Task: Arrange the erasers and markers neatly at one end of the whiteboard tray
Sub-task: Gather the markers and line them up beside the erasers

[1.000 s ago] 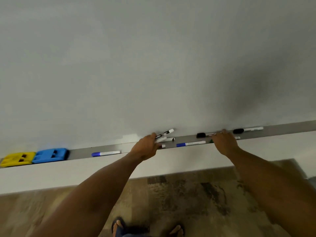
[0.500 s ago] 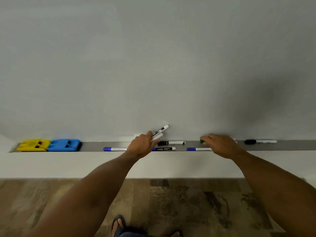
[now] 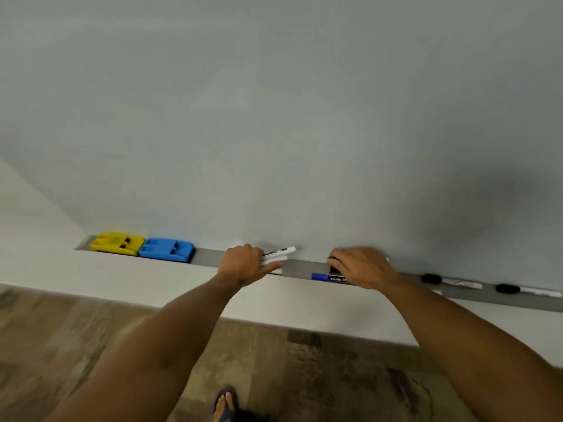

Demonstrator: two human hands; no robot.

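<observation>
A yellow eraser (image 3: 117, 243) and a blue eraser (image 3: 167, 249) sit side by side at the left end of the grey whiteboard tray (image 3: 210, 257). My left hand (image 3: 243, 264) is shut on a bundle of white markers (image 3: 278, 255) whose ends stick out to the right. My right hand (image 3: 361, 268) lies over a black-capped marker on the tray; its fingers curl around it. A blue-capped marker (image 3: 327, 277) lies just under that hand. Two black-capped markers (image 3: 451, 281) (image 3: 528, 290) lie further right.
The whiteboard (image 3: 274, 117) fills the upper view, with a white wall strip below the tray. A patterned floor (image 3: 304, 376) and my sandalled foot (image 3: 225, 403) show at the bottom.
Both hands have shifted left along the tray toward the erasers. The left hand keeps its marker bundle. The right hand has moved from the green-capped marker onto a black-capped one.
</observation>
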